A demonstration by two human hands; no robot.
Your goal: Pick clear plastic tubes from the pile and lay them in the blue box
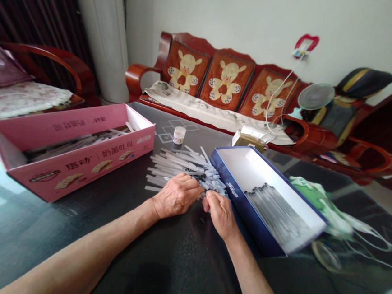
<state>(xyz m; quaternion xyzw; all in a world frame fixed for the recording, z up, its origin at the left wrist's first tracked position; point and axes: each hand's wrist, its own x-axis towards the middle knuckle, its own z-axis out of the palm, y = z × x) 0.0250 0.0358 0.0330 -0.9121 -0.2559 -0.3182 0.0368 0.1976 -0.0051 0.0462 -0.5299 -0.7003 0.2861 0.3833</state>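
Note:
A loose pile of thin, whitish translucent strips [172, 163] lies on the dark table, spread out in front of my hands. At its near edge, my left hand [180, 194] is closed with the knuckles up and fingers curled down. My right hand [220, 212] is pinched close beside it, thumb against the fingers. The fingertips almost meet, and what they hold is too small and hidden to make out. Just to the right stands an open blue box [219, 167] with a white inside. A row of slim, clear-grey sticks [275, 212] lies side by side in it.
On the left, a pink open carton [106, 162] holds more long strips. A small white tub [179, 135] stands behind the pile. A green and white plastic bag [320, 204], a roll of tape [326, 257] and a gold box [249, 141] lie around the blue box.

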